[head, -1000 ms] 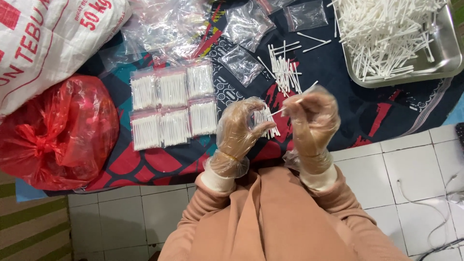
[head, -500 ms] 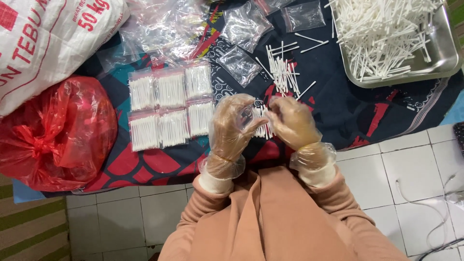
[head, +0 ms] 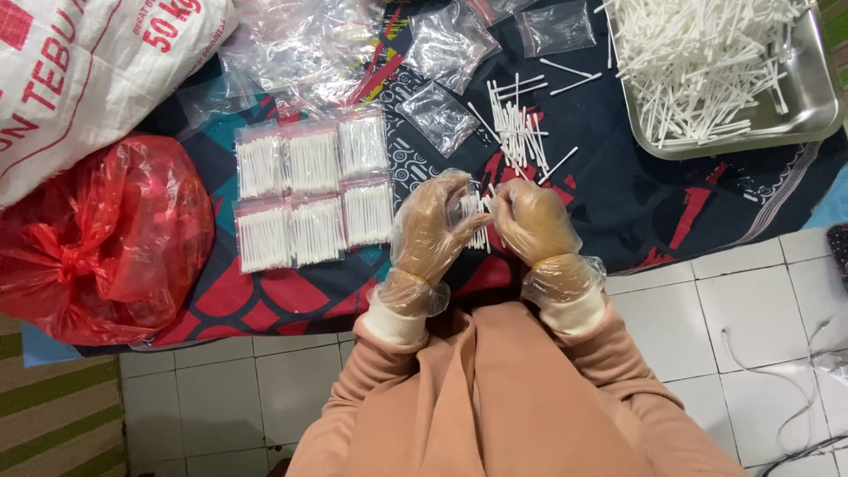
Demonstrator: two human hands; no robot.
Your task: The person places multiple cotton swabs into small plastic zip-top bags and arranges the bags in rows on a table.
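Both my hands wear thin clear plastic gloves over the dark patterned cloth. My left hand and my right hand meet around a small bundle of white sticks, fingers closed on it from both sides. Just beyond my hands lies a loose pile of white sticks. To the left, several filled clear packets of sticks lie in two neat rows.
A steel tray heaped with white sticks sits at the far right. Empty clear bags lie scattered at the top. A red plastic bag and a white printed sack fill the left. White floor tiles lie near me.
My hands came together and dropped slightly toward me, closing around the stick bundle; a second ago they were apart with the sticks held higher.
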